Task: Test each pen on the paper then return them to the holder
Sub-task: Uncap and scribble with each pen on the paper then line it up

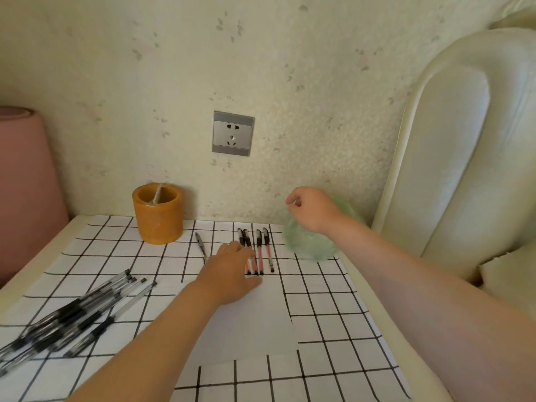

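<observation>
Left hand (pixel 232 274) flat on the paper, its fingers (pixel 236 246) straight and touching the red pens.

Under the fingertips lie four red-barrelled pens with black caps (pixel 262 250), side by side. Just left of the fingers is a single dark pen (pixel 200 243), and beyond it the orange cylindrical holder (pixel 158 219), with one pen inside. The palm rests on the plain white paper sheet (pixel 255 323). Far left of the wrist is a heap of clear-barrelled black pens (pixel 72 317). The right hand (pixel 311 208) hangs raised over a translucent green dish (pixel 310 245), with its fingers curled to the thumb and nothing visible in them.
</observation>
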{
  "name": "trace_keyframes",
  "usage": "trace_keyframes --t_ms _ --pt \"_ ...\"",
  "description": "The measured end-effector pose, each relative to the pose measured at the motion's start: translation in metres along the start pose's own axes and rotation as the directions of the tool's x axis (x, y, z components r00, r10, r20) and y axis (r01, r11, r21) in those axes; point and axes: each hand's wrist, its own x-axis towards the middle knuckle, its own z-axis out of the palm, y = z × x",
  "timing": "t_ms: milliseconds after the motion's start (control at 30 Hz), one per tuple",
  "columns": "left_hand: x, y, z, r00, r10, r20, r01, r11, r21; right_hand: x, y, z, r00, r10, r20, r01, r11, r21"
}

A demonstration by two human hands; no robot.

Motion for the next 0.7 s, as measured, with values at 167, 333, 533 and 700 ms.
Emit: trace_keyframes --t_ms 167,333,533,700 --pt "-0.027 -0.025 -0.032 0.995 -0.070 -0.073 0.069 0.997 -0.027 -0.024 -0.060 0.030 0.991 -0.107 0.082 0.099 0.990 0.098" --pt "-0.070 -0.068 -0.066 0.978 -0.190 -0.085 0.193 0.981 0.024 -0.049 -0.128 0.071 0.946 -0.243 0.214 0.213 0.965 0.153" --pt "-0.127 -0.124 -0.091 0.952 -0.295 -0.076 0.299 0.953 0.053 -0.076 -0.194 0.116 0.851 -0.394 0.348 0.367 0.919 0.142" --pt "-0.161 -0.150 -0.098 0.949 -0.315 -0.003 0.315 0.949 0.023 -0.092 -0.218 0.143 0.777 -0.482 0.405 0.482 0.869 0.111"
